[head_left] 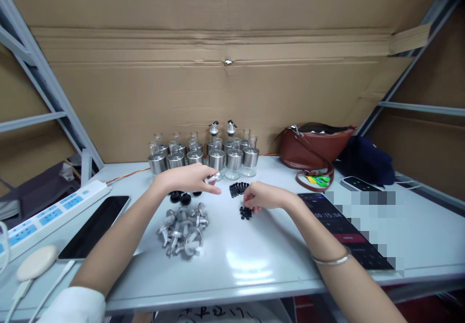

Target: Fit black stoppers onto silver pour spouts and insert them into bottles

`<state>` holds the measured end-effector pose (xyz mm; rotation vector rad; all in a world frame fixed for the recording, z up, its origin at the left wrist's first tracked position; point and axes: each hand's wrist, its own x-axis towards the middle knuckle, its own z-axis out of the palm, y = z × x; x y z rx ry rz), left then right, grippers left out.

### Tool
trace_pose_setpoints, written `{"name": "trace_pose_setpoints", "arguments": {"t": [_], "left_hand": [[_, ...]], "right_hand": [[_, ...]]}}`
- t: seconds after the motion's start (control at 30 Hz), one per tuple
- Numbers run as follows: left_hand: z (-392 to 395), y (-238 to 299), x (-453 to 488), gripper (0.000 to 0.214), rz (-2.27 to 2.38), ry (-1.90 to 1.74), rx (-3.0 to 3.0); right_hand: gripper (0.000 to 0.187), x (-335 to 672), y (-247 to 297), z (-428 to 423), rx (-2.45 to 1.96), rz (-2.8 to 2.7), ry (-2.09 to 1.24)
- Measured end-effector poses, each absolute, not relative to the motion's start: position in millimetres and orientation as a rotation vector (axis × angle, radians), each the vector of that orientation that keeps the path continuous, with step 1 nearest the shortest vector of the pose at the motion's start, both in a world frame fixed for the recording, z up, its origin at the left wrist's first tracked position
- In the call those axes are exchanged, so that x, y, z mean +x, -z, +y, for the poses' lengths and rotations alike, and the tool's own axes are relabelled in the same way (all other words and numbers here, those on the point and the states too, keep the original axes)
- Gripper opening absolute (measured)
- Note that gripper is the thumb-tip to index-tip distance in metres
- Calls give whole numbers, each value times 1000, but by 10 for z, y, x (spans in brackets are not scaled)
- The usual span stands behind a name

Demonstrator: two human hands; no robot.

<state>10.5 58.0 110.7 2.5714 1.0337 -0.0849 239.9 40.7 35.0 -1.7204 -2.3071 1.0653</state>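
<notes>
My left hand [194,177] is closed around a silver pourer spout [212,178], held above the table in front of the bottles. My right hand [264,195] has its fingertips pinched together just over a cluster of small black round pieces [246,213]; whatever may be between them is hidden. Behind those pieces lies a row of black flip caps [239,189]. A heap of silver pourer spouts [184,231] is spread below my left hand. Black stoppers [185,198] sit partly hidden behind my left forearm.
Steel-sleeved glass bottles [217,160] stand at the back, two with pourers fitted. A brown handbag [316,148] and dark cap [366,161] lie at right. A tablet with a timer [327,216] is beside my right forearm; a phone [95,226] and power strip [54,214] are left.
</notes>
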Motion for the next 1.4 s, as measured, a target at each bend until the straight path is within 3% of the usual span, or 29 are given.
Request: {"name": "trace_pose_setpoints", "arguments": {"t": [0.43,0.77,0.97,1.2,1.4], "left_hand": [[596,-1087,108,32,1022,64,2575],[589,-1074,104,32,1048,83,2580],[584,-1046,145,33,1052,121,2592],[449,-920,200,32,1074,-3,2534],[148,-746,25,20,1155,-274,2475]], "right_hand": [[14,2427,-388,378,-1706,-2185,-1329],[47,2413,-321,434,-1543,-2377,-1165],[36,2411,-323,429,-1554,-2375,-1189],[40,2485,-260,488,-1517,-2263,-1278],[17,2315,-323,423,-1297,-2269,-799]]}}
